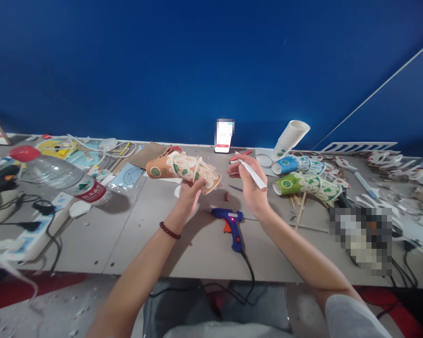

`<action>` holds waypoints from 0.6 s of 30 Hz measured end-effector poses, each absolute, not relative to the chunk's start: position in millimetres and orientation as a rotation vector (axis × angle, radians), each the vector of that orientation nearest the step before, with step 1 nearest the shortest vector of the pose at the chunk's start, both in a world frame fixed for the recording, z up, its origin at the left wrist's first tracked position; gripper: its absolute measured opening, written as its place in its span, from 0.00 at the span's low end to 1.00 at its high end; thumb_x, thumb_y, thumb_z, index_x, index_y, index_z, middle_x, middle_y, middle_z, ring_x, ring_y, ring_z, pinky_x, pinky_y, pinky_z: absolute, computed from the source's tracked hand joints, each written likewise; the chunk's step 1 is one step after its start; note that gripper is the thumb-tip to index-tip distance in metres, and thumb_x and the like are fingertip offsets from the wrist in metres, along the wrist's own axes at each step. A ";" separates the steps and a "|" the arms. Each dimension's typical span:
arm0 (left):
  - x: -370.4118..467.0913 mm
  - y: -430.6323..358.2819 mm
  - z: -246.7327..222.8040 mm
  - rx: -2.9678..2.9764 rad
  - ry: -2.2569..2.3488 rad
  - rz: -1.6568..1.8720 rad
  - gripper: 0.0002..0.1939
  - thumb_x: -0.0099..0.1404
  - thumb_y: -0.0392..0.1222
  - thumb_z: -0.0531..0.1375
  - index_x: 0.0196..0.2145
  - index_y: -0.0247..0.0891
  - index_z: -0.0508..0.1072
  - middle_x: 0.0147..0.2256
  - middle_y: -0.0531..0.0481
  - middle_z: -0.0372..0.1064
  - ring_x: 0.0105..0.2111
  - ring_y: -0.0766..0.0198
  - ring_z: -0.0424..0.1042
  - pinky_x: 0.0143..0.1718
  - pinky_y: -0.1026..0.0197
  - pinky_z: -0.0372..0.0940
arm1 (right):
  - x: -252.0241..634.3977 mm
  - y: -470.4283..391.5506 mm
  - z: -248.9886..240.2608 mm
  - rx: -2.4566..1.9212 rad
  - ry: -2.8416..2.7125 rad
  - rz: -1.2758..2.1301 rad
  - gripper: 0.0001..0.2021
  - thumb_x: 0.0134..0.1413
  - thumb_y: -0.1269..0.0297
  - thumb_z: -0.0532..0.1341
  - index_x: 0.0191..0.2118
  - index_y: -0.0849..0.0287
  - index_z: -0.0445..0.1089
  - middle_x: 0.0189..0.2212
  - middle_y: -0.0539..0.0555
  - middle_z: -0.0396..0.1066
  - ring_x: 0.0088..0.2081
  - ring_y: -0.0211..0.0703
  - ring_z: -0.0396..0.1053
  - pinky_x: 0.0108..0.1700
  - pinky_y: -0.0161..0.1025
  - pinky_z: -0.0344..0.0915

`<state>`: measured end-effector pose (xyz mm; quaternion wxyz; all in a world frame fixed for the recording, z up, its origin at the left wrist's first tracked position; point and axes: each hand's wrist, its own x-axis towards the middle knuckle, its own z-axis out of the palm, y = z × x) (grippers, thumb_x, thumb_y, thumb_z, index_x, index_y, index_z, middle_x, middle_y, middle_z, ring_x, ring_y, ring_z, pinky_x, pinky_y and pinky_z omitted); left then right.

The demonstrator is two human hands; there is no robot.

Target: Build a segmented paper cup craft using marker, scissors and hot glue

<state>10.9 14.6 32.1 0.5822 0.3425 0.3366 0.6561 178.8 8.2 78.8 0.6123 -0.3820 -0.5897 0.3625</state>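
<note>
My left hand (192,193) is closed round the right end of an orange paper-cup fish (183,168), which lies sideways in the air and shows scale patterns and green spots. In my right hand (254,185) a white marker (252,173) is gripped, its reddish end pointing down to the right. The hands are apart. Below and between them, a blue glue gun (232,223) with an orange trigger lies on the table. To the right of my right hand lie a blue cup fish (299,165) and a green cup fish (308,186).
A phone (224,136) leans on the blue wall. Stacked white cups (291,137) stand at the back right. On the left are a large bottle (65,176) and a power strip (44,230). Paper scraps (387,169) and cables lie at the right.
</note>
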 end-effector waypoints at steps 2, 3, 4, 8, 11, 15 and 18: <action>11.3 15.5 31.4 0.816 0.854 1.555 0.39 0.45 0.51 0.73 0.54 0.44 0.69 0.53 0.43 0.71 0.59 0.48 0.65 0.58 0.48 0.62 | 181.4 13.3 76.6 -0.898 -1.362 0.854 0.16 0.63 0.50 0.57 0.51 0.50 0.68 0.41 0.54 0.73 0.39 0.43 0.73 0.41 0.45 0.73; 11.4 16.0 30.9 0.824 0.895 1.578 0.39 0.45 0.51 0.73 0.54 0.44 0.68 0.54 0.44 0.70 0.59 0.49 0.65 0.59 0.48 0.61 | 182.6 15.7 75.4 -0.906 -1.368 0.868 0.16 0.62 0.50 0.57 0.51 0.50 0.68 0.42 0.54 0.72 0.39 0.43 0.73 0.41 0.45 0.73; 11.2 16.7 30.2 0.826 0.938 1.604 0.38 0.46 0.51 0.73 0.55 0.45 0.68 0.55 0.45 0.69 0.60 0.50 0.64 0.60 0.49 0.61 | 183.6 17.9 74.4 -0.914 -1.373 0.883 0.17 0.62 0.50 0.57 0.52 0.50 0.68 0.42 0.54 0.72 0.39 0.43 0.73 0.40 0.44 0.73; 8.9 20.0 27.2 0.788 1.025 1.670 0.36 0.50 0.50 0.71 0.55 0.46 0.66 0.57 0.47 0.67 0.60 0.54 0.64 0.60 0.51 0.60 | 187.8 25.3 71.7 -0.983 -1.388 0.931 0.17 0.62 0.50 0.55 0.52 0.51 0.68 0.40 0.53 0.71 0.37 0.42 0.73 0.40 0.43 0.72; 6.8 22.1 25.0 0.774 1.016 1.675 0.34 0.51 0.49 0.72 0.54 0.47 0.66 0.56 0.48 0.69 0.60 0.56 0.65 0.59 0.53 0.61 | 193.9 30.0 71.3 -1.153 -1.503 0.935 0.16 0.64 0.54 0.52 0.52 0.52 0.66 0.34 0.52 0.71 0.32 0.42 0.73 0.37 0.42 0.70; 5.7 23.6 21.5 0.738 1.041 1.696 0.32 0.51 0.47 0.72 0.52 0.48 0.67 0.51 0.50 0.73 0.58 0.57 0.66 0.58 0.56 0.62 | 202.9 32.0 69.3 -1.511 -2.071 0.662 0.11 0.57 0.69 0.54 0.44 0.54 0.68 0.34 0.53 0.73 0.33 0.45 0.71 0.33 0.39 0.61; 4.6 25.6 18.4 0.717 1.070 1.769 0.31 0.52 0.47 0.71 0.52 0.47 0.68 0.50 0.50 0.73 0.57 0.59 0.67 0.58 0.58 0.62 | 203.9 30.5 62.0 -1.643 -2.391 0.532 0.11 0.52 0.68 0.58 0.43 0.56 0.67 0.33 0.55 0.73 0.32 0.47 0.68 0.29 0.37 0.53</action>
